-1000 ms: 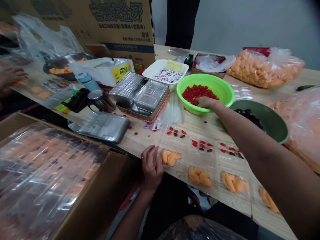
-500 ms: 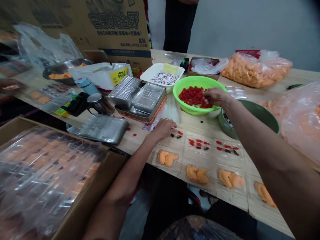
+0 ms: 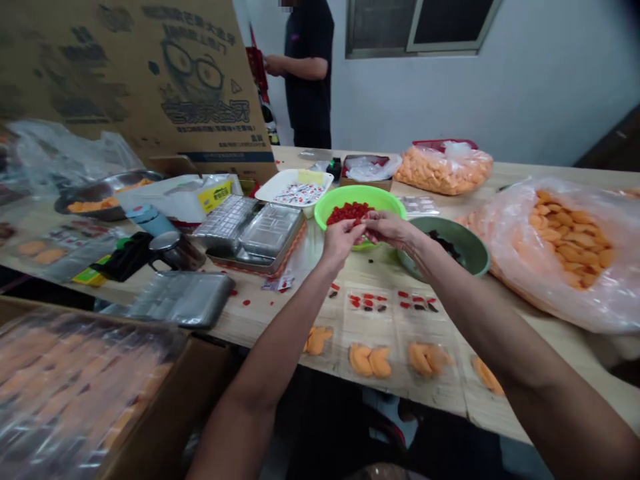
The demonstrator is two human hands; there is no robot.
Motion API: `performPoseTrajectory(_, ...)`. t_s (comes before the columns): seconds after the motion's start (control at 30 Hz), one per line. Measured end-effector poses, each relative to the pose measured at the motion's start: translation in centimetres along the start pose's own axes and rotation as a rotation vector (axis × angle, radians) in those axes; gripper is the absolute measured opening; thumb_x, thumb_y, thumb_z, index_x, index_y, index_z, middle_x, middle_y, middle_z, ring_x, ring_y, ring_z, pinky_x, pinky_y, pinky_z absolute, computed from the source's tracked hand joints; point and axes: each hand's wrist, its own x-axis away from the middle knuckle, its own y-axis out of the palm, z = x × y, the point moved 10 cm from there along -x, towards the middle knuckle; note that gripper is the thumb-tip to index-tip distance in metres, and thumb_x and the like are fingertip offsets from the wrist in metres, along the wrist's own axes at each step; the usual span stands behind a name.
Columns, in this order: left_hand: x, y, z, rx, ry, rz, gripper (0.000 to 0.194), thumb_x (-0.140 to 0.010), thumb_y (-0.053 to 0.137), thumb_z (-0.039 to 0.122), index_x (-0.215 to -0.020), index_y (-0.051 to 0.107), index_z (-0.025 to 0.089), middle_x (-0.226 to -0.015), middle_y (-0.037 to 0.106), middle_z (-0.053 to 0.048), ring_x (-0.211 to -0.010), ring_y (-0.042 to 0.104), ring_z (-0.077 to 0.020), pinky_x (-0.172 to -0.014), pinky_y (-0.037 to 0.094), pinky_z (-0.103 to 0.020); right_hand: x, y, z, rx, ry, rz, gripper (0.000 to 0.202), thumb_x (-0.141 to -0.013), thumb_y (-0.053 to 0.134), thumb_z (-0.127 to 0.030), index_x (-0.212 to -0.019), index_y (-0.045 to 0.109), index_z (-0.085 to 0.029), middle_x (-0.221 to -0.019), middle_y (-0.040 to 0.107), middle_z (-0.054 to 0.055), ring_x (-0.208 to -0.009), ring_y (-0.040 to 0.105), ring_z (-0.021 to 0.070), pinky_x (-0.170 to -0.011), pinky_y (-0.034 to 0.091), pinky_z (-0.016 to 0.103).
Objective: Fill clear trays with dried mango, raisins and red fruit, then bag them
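My left hand (image 3: pixel 342 241) and my right hand (image 3: pixel 393 229) meet above the near rim of a bright green bowl (image 3: pixel 395 208). Small red candies (image 3: pixel 345 213) fill part of that bowl. Fingers of both hands are pinched together, with bits of red showing at the tips; how many pieces each holds is hidden. Below them on the table lie clear plastic trays (image 3: pixel 370 327). Their upper compartments hold red and dark pieces (image 3: pixel 367 302), and the lower ones hold orange, puffy pieces (image 3: pixel 370 361). My left forearm partly covers the leftmost tray.
Right of the hands stands a dark green bowl (image 3: pixel 473 257) with black pieces, beside a big bag of orange pieces (image 3: pixel 575 240). Stacked clear trays (image 3: pixel 273 230), a metal mug (image 3: pixel 175 252) and an open carton (image 3: pixel 165 400) are leftward. A person (image 3: pixel 310 73) stands behind the table.
My right hand has come out of the candies toward the bowl's near rim. My left hand has risen from the leftmost tray to meet it. The view has tilted up and turned right.
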Motion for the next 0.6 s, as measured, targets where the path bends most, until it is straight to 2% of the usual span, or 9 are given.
performPoseTrajectory(0.07, 0.1, 1.8, -0.1, 0.0, -0.002, -0.057, 0.011, -0.086, 0.069, 0.021, -0.084, 0.069, 0.01, -0.071, 0.068, 0.0, -0.06, 0.059, -0.0074, -0.063, 0.049, -0.018, 2.4, -0.8, -0.6, 0.081, -0.021, -0.026, 0.021, -0.081, 0.073, -0.023, -0.068, 0.057, -0.017, -0.056, 0.057, -0.001, -0.046, 0.047, 0.0076, -0.042, 0.036, 0.018)
performPoseTrajectory(0.2, 1.7, 5.8, -0.3, -0.143, 0.065, -0.147, 0.02, -0.088, 0.061, 0.02, -0.069, 0.065, 0.012, -0.061, 0.061, 0.002, -0.056, 0.057, -0.008, -0.056, 0.046, -0.017, 8.0, -2.4, -1.4, 0.364, -0.017, -0.042, 0.016, -0.081, 0.071, -0.024, -0.071, 0.06, -0.017, -0.056, 0.056, -0.003, -0.049, 0.047, 0.0083, -0.045, 0.035, 0.02)
performPoseTrajectory(0.27, 3.2, 7.1, -0.5, -0.194, 0.093, -0.14, 0.021, -0.086, 0.06, 0.017, -0.066, 0.064, 0.013, -0.057, 0.057, 0.003, -0.053, 0.055, -0.0074, -0.052, 0.043, -0.016, 11.4, -4.0, -1.3, 0.417, 0.002, 0.035, 0.018, -0.083, 0.069, -0.026, -0.07, 0.059, -0.017, -0.053, 0.052, -0.004, -0.047, 0.045, 0.0082, -0.044, 0.031, 0.021)
performPoseTrajectory(0.37, 5.6, 8.2, -2.5, -0.186, -0.011, -0.157, 0.012, -0.083, 0.059, 0.014, -0.076, 0.069, 0.012, -0.059, 0.059, 0.003, -0.052, 0.054, -0.0073, -0.052, 0.044, -0.016, 17.5, -7.9, -0.5, 0.372, -0.028, 0.198, 0.021, -0.086, 0.068, -0.032, -0.075, 0.058, -0.018, -0.054, 0.052, -0.003, -0.048, 0.045, 0.0085, -0.046, 0.03, 0.023)
performPoseTrajectory(0.43, 7.3, 9.1, -4.6, -0.198, -0.11, -0.223, 0.01, -0.082, 0.06, 0.013, -0.078, 0.068, 0.012, -0.062, 0.062, 0.002, -0.051, 0.055, -0.0076, -0.054, 0.046, -0.018, 21.7, -11.2, 1.2, 0.278, -0.046, 0.295, 0.023, -0.087, 0.07, -0.039, -0.081, 0.06, -0.018, -0.058, 0.053, -0.003, -0.05, 0.045, 0.0089, -0.047, 0.03, 0.023)
performPoseTrajectory(0.5, 8.8, 10.8, -7.0, -0.226, -0.205, -0.316, 0.011, -0.083, 0.06, 0.013, -0.073, 0.066, 0.012, -0.063, 0.064, 0.001, -0.053, 0.057, -0.0083, -0.055, 0.047, -0.019, 25.6, -14.8, 3.9, 0.15, -0.017, 0.42, 0.03, -0.084, 0.073, -0.044, -0.082, 0.059, -0.018, -0.06, 0.053, -0.002, -0.05, 0.045, 0.0094, -0.046, 0.03, 0.024)
performPoseTrajectory(0.6, 10.3, 15.1, -10.0, -0.325, -0.245, -0.454, 0.018, -0.086, 0.059, 0.015, -0.069, 0.064, 0.013, -0.06, 0.062, 0.001, -0.054, 0.057, -0.0098, -0.058, 0.047, -0.021, 29.8, -18.4, 8.0, 0.051, 0.044, 0.603, 0.037, -0.076, 0.08, -0.048, -0.077, 0.057, -0.018, -0.059, 0.053, -0.002, -0.048, 0.043, 0.0088, -0.045, 0.029, 0.024)
